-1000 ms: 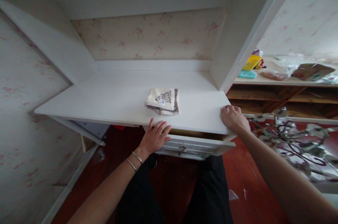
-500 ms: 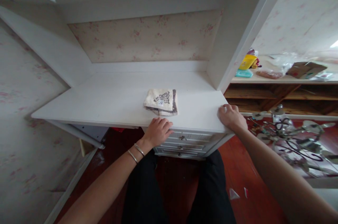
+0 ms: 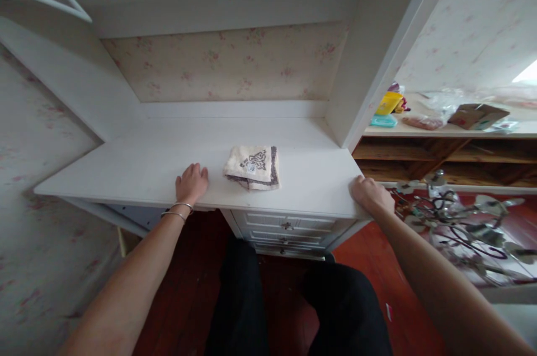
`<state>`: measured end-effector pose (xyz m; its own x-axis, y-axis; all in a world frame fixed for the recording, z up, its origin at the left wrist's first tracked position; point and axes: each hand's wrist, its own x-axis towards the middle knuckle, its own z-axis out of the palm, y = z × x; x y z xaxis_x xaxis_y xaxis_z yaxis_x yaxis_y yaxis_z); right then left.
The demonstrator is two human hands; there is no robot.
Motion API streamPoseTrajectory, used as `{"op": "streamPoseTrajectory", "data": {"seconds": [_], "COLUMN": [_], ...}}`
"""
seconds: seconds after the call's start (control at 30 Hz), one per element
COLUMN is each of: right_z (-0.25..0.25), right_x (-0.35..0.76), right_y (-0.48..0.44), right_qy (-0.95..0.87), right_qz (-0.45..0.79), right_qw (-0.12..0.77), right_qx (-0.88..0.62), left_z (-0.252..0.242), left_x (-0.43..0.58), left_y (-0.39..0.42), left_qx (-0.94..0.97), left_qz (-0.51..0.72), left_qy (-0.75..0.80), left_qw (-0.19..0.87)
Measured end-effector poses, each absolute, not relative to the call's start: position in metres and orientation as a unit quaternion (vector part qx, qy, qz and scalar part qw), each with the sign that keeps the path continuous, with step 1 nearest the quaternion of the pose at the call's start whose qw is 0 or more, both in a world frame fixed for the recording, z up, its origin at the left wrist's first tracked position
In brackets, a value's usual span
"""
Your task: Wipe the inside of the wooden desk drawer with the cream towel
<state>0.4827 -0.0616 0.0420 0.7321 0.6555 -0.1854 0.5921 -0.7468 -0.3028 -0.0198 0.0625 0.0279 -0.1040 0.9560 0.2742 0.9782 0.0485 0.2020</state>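
Note:
A folded cream cloth [image 3: 251, 167] with a dark pattern and dark edging lies in the middle of the white desk top [image 3: 138, 165]. My left hand [image 3: 192, 182], two bangles on its wrist, rests on the desk's front edge just left of the cloth, fingers curled down onto the surface and holding nothing. My right hand [image 3: 371, 196] grips the desk's front right corner, fingers bent over the edge. Below the top, the white drawers [image 3: 287, 226] sit closed.
White side panels [image 3: 377, 48] and floral wallpaper enclose the desk nook. To the right, a wooden shelf [image 3: 440, 146] carries a yellow item, a box and bags. A metal chandelier-like fixture [image 3: 457, 216] lies on the red floor. My dark-trousered legs are below.
The top drawer, ajar a second ago, is now closed. My left hand left the drawer front and moved left onto the desk top. My right hand stayed at the corner.

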Motion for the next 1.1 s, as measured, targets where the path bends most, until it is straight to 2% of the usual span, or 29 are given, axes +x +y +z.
{"op": "streamPoseTrajectory", "data": {"seconds": [0.17, 1.1], "right_z": [0.04, 0.032], "right_x": [0.482, 0.483], "right_y": [-0.062, -0.062], "right_qy": [-0.344, -0.374], "right_qz": [0.133, 0.109], "right_qw": [0.117, 0.109], "right_qx": [-0.922, -0.915], "left_z": [0.028, 0.028], "left_x": [-0.014, -0.017], "left_y": [0.059, 0.055], "left_qx": [-0.686, -0.68], "left_qz": [-0.111, -0.134], "left_qy": [-0.719, -0.721], "left_qw": [-0.006, 0.007]}}
